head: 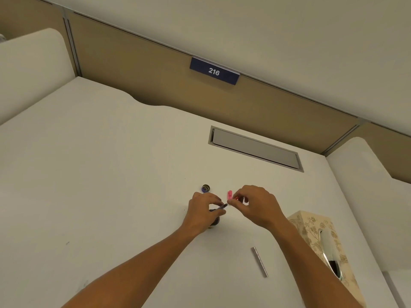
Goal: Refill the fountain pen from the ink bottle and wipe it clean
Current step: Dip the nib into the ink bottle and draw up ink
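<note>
My left hand (205,208) pinches the dark front section of the fountain pen (222,206), held just above the ink bottle (215,221), which shows as a dark shape under the hand. My right hand (255,204) pinches the pen's other end, a small part whose form is hidden by the fingers. A small pink piece (230,194) lies on the desk just behind the fingers. The bottle's dark cap (206,188) lies on the desk behind my left hand. A silver pen barrel (259,261) lies on the desk near my right forearm.
A floral tissue box (311,227) stands at the right, close to my right forearm. A grey cable hatch (255,147) is set into the white desk (100,174) further back. Tan partition panels with a blue sign 216 (214,71) close off the far side.
</note>
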